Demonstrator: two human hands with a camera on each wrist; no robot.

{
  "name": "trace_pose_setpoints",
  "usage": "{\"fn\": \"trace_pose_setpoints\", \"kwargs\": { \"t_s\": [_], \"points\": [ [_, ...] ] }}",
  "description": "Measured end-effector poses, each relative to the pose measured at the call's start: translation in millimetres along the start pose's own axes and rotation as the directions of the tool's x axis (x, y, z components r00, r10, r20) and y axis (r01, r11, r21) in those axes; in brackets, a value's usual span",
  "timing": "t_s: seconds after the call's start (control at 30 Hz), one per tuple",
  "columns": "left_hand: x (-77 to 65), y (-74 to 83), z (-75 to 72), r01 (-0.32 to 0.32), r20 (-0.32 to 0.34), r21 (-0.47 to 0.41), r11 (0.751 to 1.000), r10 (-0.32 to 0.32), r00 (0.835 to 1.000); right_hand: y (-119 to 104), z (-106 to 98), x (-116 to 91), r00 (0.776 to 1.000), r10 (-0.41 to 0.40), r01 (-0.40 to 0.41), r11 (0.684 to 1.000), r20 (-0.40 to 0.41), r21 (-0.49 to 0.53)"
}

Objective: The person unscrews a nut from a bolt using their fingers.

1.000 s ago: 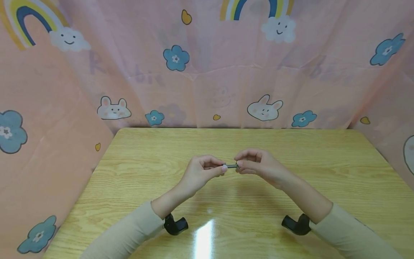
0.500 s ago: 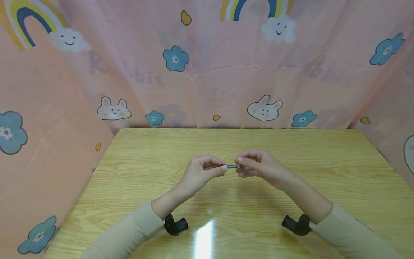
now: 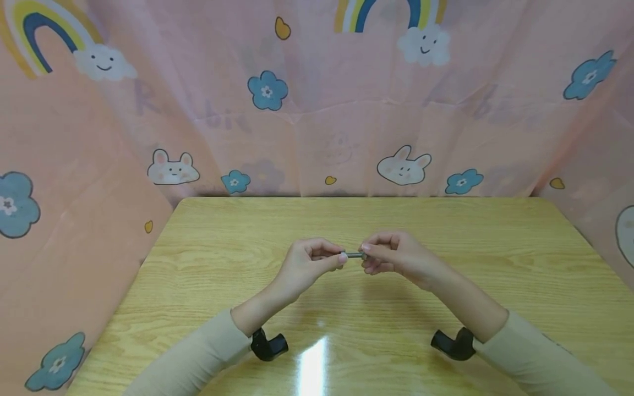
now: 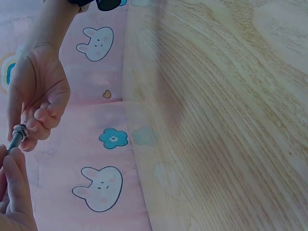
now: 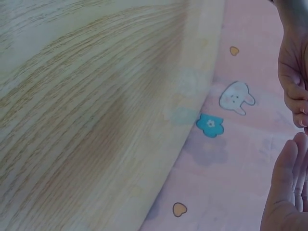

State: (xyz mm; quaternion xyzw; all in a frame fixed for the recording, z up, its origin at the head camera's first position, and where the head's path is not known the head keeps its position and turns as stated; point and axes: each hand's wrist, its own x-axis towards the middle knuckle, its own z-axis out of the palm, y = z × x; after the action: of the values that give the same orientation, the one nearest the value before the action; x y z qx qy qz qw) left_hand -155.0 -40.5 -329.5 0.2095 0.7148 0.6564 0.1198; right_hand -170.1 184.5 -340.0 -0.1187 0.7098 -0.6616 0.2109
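Note:
Above the table, my left hand (image 3: 308,265) pinches one end of a metal bolt (image 3: 354,255) between thumb and fingers. The bolt lies roughly level, its bare shank spanning the gap between my hands. At its other end sits a nut (image 3: 364,255), which my right hand (image 3: 402,258) grips with thumb and fingertips. In the left wrist view, the threads and the nut (image 4: 19,131) show clearly between both hands; the right hand's other fingers curl loosely below it. From the right wrist view, both hands stand at the right edge and the bolt is hidden.
A wooden table (image 3: 247,308) lies beneath, with a bright light reflection near its front. Pink printed cloth (image 3: 317,126) hangs behind it and at both sides. Black wrist-worn devices (image 3: 269,344) sit under both forearms.
My right thumb has shifted upward over the nut, and the fingers have changed their hold on it. The left hand and the bolt have stayed nearly still.

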Motion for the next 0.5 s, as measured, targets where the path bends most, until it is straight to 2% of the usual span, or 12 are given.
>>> {"fn": "trace_pose_setpoints", "kwargs": {
  "t_s": [0.1, 0.2, 0.33, 0.5],
  "points": [
    [-0.6, -0.7, -0.3, -0.007, 0.001, -0.002, 1.0, 0.007, 1.0, 2.1, -1.1, -0.7, 0.999, -0.029, 0.029, 1.0, 0.013, 0.001],
    [2.5, -10.0, -2.1, -0.006, 0.002, -0.002, 1.0, 0.006, 1.0, 2.7, -2.0, -1.0, 0.999, -0.052, 0.052, 0.999, 0.016, -0.005],
    [7.4, -24.8, -4.3, -0.005, -0.003, -0.004, 1.0, 0.005, 1.0, 0.2, 0.1, -0.2, 1.0, -0.017, 0.017, 1.0, 0.001, -0.015],
    [8.0, -27.2, -3.9, -0.013, -0.012, -0.007, 1.0, 0.013, 1.0, 0.2, 0.9, 0.5, 1.0, 0.002, -0.002, 1.0, -0.008, -0.008]
  ]
}}
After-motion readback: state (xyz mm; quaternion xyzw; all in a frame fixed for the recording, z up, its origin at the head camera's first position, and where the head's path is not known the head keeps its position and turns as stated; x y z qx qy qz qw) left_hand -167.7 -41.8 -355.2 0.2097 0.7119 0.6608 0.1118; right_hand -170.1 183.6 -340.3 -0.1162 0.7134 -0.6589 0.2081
